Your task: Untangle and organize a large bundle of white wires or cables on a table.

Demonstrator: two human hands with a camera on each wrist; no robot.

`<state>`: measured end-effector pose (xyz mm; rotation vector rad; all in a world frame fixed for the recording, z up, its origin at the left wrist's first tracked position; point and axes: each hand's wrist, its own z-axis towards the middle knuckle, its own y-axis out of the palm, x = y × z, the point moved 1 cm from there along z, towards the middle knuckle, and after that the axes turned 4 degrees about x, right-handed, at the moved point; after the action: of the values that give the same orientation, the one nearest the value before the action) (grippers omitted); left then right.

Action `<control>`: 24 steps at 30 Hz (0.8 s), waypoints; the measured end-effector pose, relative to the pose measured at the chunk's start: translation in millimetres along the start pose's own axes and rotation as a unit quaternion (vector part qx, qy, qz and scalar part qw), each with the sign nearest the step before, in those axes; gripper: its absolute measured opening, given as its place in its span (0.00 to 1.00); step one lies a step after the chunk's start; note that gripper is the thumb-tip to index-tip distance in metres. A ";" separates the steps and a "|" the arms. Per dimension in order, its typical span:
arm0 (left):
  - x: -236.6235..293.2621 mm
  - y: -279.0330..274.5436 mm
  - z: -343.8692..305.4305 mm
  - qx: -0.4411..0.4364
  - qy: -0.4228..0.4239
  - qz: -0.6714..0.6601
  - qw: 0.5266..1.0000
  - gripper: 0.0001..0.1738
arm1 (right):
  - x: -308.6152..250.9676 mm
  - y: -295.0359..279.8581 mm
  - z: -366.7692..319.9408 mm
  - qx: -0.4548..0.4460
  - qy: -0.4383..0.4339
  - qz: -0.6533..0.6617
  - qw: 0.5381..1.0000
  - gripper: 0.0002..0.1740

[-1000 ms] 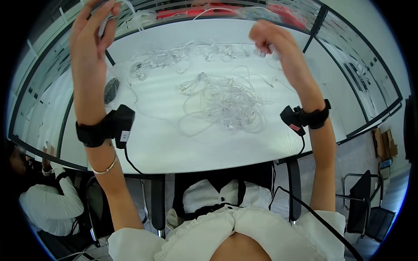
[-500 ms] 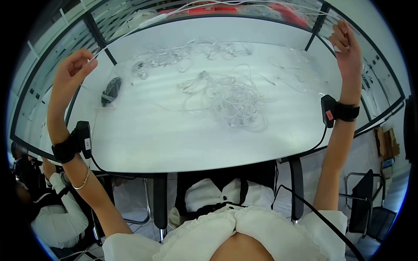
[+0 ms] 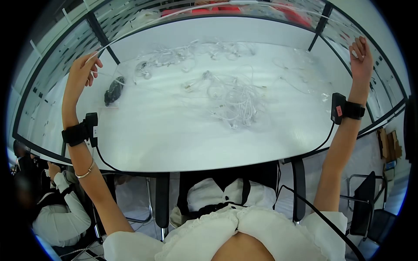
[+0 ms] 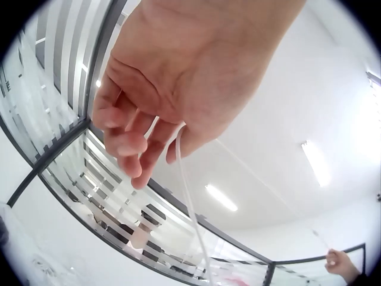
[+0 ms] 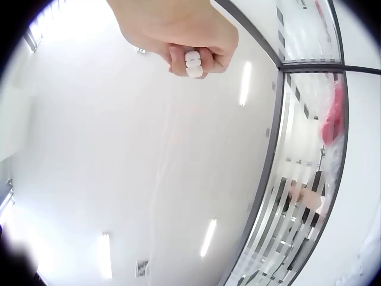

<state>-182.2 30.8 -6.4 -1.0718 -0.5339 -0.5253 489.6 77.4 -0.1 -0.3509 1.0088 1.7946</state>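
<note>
A white cable point(image 3: 174, 13) is stretched in an arc between both raised hands, with a thicker white piece point(image 3: 244, 2) near its middle. My left hand point(image 3: 78, 78), at the left, pinches the cable between thumb and index finger; in the left wrist view the cable point(image 4: 193, 217) hangs from that pinch while the other fingers curl loosely. At the far right, my right hand point(image 3: 361, 61) is curled round white cable ends. Two white connector pieces point(image 5: 193, 64) poke out of its fist in the right wrist view.
A tangle of white cables point(image 3: 237, 104) lies mid-table. More bundled cables point(image 3: 167, 56) lie along the back, and a dark bagged item point(image 3: 114, 91) at the left. Glass-topped partitions point(image 3: 209, 26) surround the table point(image 3: 174, 152). Another person point(image 3: 63, 217) sits at lower left.
Both hands have spread apart from their earlier positions, drawing the cable out between them. Most recently the left hand moved slightly right, and the right hand moved outward and lower.
</note>
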 end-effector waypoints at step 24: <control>141.0 -57.4 46.1 0.146 0.344 -0.355 0.857 0.38 | 149.3 111.4 -69.5 -0.343 0.255 -0.372 0.824 0.13</control>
<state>-118.8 31.1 139.5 -0.3032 -0.3333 -1.3675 311.2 101.2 -84.5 -1.5167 0.3889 1.2661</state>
